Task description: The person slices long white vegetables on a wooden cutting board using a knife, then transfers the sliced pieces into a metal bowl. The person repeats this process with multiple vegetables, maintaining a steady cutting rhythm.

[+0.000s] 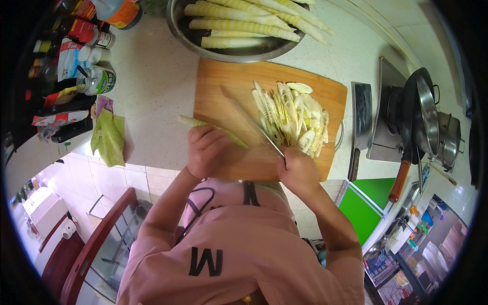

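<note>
My right hand (pixel 299 166) grips the handle of a kitchen knife (pixel 256 126), its blade slanting up and left above the wooden cutting board (pixel 225 76). Under the fingers of my left hand (pixel 207 146) is a slender pale-green bamboo shoot (pixel 232 138); one tip sticks out past the board's left edge. A heap of sliced bamboo shoots (pixel 293 114) covers the right part of the board, just beyond my right hand. Whole peeled bamboo shoots (pixel 244 24) lie in a metal basin (pixel 183 42) behind the board.
Right of the board lies a cleaver (pixel 361 114), beside a gas stove (pixel 381 141) bearing a wok (pixel 413 110) whose wooden handle juts forward. Jars and bottles, among them a glass jar (pixel 96 81), line the left side. A green cloth (pixel 108 133) hangs over the counter's front edge.
</note>
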The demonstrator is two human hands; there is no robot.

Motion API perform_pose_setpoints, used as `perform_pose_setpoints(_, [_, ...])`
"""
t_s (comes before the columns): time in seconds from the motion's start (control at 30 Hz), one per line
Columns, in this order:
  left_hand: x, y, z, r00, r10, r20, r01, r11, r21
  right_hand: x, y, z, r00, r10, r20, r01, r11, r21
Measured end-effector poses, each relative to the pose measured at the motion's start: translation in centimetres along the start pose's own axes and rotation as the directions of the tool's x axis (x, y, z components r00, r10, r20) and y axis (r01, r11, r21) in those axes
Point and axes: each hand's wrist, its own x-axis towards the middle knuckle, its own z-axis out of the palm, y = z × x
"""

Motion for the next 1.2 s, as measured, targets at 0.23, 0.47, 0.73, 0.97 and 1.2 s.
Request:
perform_pose_setpoints(0.23, [-0.4, -0.3, 0.1, 0.999, 0.047, -0.014, -0.047, 0.999, -0.007, -1.8, -2.6, -0.8, 0.992, -0.076, 0.097, 0.078, 0.997, -0.014])
perform_pose_setpoints(0.47, [-0.4, -0.4, 0.2, 0.998, 0.062, -0.015, -0.062, 0.998, -0.018, -0.8, -3.2, 0.7, 0.986, -0.083, 0.144, 0.082, 0.997, 0.012])
perform_pose_setpoints(0.73, [-0.1, 0.0, -0.1, 1.000, 0.001, 0.004, 0.000, 0.998, -0.063, 2.9, -4.7, 2.6, 0.998, -0.040, 0.047, 0.035, 0.994, 0.105])
perform_pose_setpoints(0.97, [-0.8, -0.6, 0.2, 0.999, 0.038, -0.010, -0.039, 0.998, -0.042, -1.0, -4.1, -0.9, 0.986, 0.013, 0.163, -0.010, 1.000, -0.017])
perform_pose_setpoints(1.2, [-0.3, -0.4, 0.1, 0.999, 0.035, -0.021, -0.036, 0.998, -0.048, 2.7, -5.3, 1.9, 0.992, -0.035, 0.123, 0.031, 0.999, 0.039])
